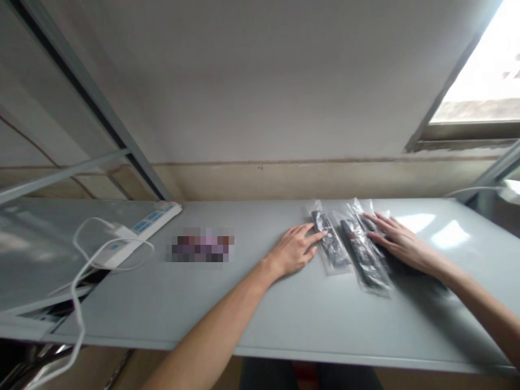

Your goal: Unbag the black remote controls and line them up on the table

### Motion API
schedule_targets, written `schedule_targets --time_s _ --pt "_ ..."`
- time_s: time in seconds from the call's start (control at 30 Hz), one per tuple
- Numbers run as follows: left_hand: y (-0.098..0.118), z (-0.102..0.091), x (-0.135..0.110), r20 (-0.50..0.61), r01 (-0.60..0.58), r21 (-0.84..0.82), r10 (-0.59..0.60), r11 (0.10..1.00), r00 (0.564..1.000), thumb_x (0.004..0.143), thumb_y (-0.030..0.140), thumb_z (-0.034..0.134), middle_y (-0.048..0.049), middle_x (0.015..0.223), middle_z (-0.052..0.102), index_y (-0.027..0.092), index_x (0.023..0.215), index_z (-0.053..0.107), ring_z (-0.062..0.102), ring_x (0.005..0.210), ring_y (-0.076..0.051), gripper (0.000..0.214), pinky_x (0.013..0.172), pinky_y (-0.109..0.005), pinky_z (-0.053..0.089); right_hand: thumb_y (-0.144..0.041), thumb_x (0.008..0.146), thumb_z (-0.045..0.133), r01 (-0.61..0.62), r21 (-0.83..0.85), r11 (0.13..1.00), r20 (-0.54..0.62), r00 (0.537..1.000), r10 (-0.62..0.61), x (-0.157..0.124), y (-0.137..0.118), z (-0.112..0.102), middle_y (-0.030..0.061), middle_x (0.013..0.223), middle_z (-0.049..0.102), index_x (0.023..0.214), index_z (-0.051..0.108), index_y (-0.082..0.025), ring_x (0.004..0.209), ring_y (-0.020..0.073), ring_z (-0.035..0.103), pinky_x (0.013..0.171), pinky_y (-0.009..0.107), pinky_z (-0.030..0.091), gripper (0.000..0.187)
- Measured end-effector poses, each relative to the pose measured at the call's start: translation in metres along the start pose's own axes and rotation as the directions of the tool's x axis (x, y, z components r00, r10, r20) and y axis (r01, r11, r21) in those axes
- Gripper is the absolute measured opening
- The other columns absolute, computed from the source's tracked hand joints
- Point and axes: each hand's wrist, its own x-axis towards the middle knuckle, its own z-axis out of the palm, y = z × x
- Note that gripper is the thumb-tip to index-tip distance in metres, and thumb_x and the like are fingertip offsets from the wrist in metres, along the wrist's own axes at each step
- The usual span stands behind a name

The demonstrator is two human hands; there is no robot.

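Head view, plastic packets (365, 257) slanting forward-left, left hand (290, 250), right hand (400, 244) touching

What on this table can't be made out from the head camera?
The patch near the power strip is pixelated, so the object is unreadable.
Plastic wrinkles and glare obscure the dark contents of the left packet.
The right hand covers the top of the right packet.
The white cable runs off the bottom edge.

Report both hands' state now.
Left hand: open, fingertips at the left plastic packet, not gripping.
Right hand: open, fingers resting on the right plastic packet, not gripping.
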Motion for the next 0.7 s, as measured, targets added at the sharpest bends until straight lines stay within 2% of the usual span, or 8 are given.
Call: schedule_targets --time_s 0.1,0.17,0.33,0.4,0.47,0.57,0.7 --pt "0.002 0.0 0.0 0.008 -0.05 -0.019 0.05 0.999 0.999 0.107 0.034 0.053 -0.0106 0.159 0.049 0.034 0.156 0.05 0.048 0.147 -0.028 0.05 0.127 -0.055 0.034 -0.059 0.107 0.029 0.034 -0.108 0.994 -0.033 0.999 -0.038 -0.007 -0.012 0.019 0.0091 0.169 0.044 0.16 0.049 -0.033 0.157 0.0385 0.037 0.126 0.066 0.029 0.062" --pt "0.002 -0.001 0.0 -0.021 -0.08 -0.043 0.079 0.996 0.997 0.105 0.033 0.057 -0.0094 0.155 0.052 0.034 0.153 0.054 0.051 0.143 -0.027 0.048 0.125 -0.054 0.037 -0.058 0.108 0.028 0.044 -0.129 0.991 -0.058 0.997 -0.052 -0.006 -0.021 0.029 0.0106 0.17 0.042 0.16 0.049 -0.034 0.156 0.0388 0.038 0.124 0.068 0.029 0.061" --pt "0.001 -0.004 0.002 -0.122 -0.113 -0.11 0.1 0.987 0.988 0.106 0.034 0.055 -0.0087 0.137 0.062 0.024 0.126 0.072 0.06 0.129 -0.024 0.027 0.115 -0.047 0.048 -0.059 0.109 0.03 0.053 -0.087 0.995 -0.09 0.994 -0.061 0.008 -0.038 0.038 0.0097 0.167 0.046 0.157 0.053 -0.036 0.153 0.0396 0.044 0.12 0.07 0.035 0.058" --pt "0.0 -0.005 0.003 -0.161 -0.098 -0.118 0.078 0.988 0.984 0.109 0.034 0.048 -0.0096 0.13 0.064 0.02 0.116 0.073 0.062 0.124 -0.023 0.03 0.113 -0.046 0.05 -0.059 0.109 0.031 0.07 -0.045 0.997 -0.102 0.992 -0.074 0.014 -0.047 0.04 0.0105 0.167 0.046 0.156 0.054 -0.035 0.152 0.0389 0.045 0.119 0.069 0.038 0.058" --pt "0.0 -0.006 0.004 -0.198 -0.079 -0.15 0.048 0.986 0.979 0.111 0.032 0.042 -0.0101 0.129 0.064 0.018 0.12 0.071 0.062 0.124 -0.022 0.034 0.114 -0.043 0.051 -0.058 0.109 0.032 0.107 0.003 0.994 -0.11 0.988 -0.106 0.02 -0.059 0.044 0.0122 0.167 0.046 0.156 0.055 -0.032 0.151 0.0382 0.046 0.118 0.066 0.042 0.058" --pt "-0.001 -0.004 0.004 -0.211 -0.049 -0.152 0.016 0.987 0.977 0.111 0.035 0.043 -0.012 0.143 0.058 0.019 0.139 0.063 0.057 0.136 -0.024 0.038 0.12 -0.044 0.047 -0.058 0.109 0.035 0.126 0.044 0.991 -0.114 0.986 -0.12 0.026 -0.077 0.049 0.0126 0.167 0.045 0.155 0.056 -0.032 0.15 0.0395 0.048 0.116 0.066 0.045 0.057" --pt "-0.002 -0.003 0.004 -0.086 -0.065 -0.098 0.057 0.993 0.995 0.111 0.04 0.046 -0.0105 0.163 0.046 0.026 0.149 0.059 0.041 0.153 -0.027 0.043 0.128 -0.051 0.036 -0.055 0.108 0.037 0.076 0.039 0.996 -0.146 0.987 -0.07 0.026 -0.081 0.046 0.0115 0.164 0.05 0.153 0.057 -0.03 0.152 0.0418 0.044 0.115 0.067 0.045 0.055"
